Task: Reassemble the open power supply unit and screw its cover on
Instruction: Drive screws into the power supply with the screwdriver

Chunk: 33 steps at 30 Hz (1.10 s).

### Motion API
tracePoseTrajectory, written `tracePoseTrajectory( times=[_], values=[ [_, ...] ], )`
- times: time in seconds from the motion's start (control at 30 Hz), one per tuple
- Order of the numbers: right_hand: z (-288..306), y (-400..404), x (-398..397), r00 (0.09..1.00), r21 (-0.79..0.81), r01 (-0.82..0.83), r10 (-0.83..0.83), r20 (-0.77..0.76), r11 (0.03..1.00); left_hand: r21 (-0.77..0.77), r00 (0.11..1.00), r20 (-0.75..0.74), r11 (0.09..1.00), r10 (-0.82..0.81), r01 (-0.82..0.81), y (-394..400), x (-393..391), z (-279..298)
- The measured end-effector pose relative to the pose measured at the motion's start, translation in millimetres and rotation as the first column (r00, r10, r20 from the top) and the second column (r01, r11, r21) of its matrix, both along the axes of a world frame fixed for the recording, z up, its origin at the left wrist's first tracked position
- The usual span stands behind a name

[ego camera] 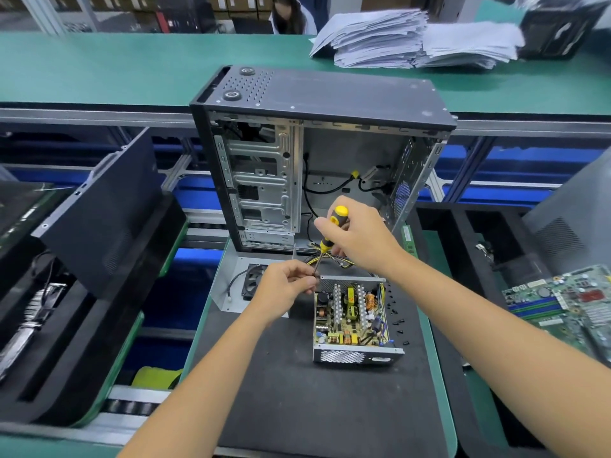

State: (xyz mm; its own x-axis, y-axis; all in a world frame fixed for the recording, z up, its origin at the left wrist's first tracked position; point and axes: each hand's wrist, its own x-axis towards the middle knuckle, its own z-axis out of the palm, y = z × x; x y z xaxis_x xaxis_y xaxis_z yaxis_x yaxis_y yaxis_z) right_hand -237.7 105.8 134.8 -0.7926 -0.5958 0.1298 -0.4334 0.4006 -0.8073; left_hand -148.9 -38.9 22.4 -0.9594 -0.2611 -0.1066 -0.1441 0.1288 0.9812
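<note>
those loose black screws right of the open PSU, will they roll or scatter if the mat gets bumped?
Probably not far. The black screws lie scattered on a dark mat that looks soft and matte, so it likely damps rolling. They look tiny and light, so a sleeve brushing past the power supply unit could easily flick them. Black on black, they would be hard to spot afterwards.

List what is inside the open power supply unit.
The power supply unit lies open-topped: a circuit board with heatsinks, yellow transformers, a copper coil, capacitors and wires. What lies under the board is hidden. Its far left corner is covered by the left hand.
</note>
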Motion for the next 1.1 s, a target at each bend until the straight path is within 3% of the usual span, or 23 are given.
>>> tracePoseTrajectory(
  times=[0.5, 0.73, 0.9, 1.1],
  values=[
    [0, 6, -2, 1.0, 0.112, 0.012, -0.01, -0.019, 0.994, -0.168, 0.996, 0.017, 0.982, 0.085, -0.081, 6, 5, -7],
    [1, 1, 0, 0.995, 0.157, -0.073, 0.082, -0.052, 0.985, -0.396, 0.998, -0.022, 0.916, 0.065, -0.069, 9, 6, -8],
    [2, 1, 0, 0.995, 0.169, -0.069, 0.08, -0.062, 0.983, -0.412, 0.997, -0.054, 0.909, 0.054, -0.071, 11, 4, -8],
    [-1, -1, 0, 0.979, 0.292, -0.147, 0.18, -0.091, 0.945, -0.474, 0.994, -0.084, 0.875, 0.065, -0.097, 18, 5, -15]
  ],
)
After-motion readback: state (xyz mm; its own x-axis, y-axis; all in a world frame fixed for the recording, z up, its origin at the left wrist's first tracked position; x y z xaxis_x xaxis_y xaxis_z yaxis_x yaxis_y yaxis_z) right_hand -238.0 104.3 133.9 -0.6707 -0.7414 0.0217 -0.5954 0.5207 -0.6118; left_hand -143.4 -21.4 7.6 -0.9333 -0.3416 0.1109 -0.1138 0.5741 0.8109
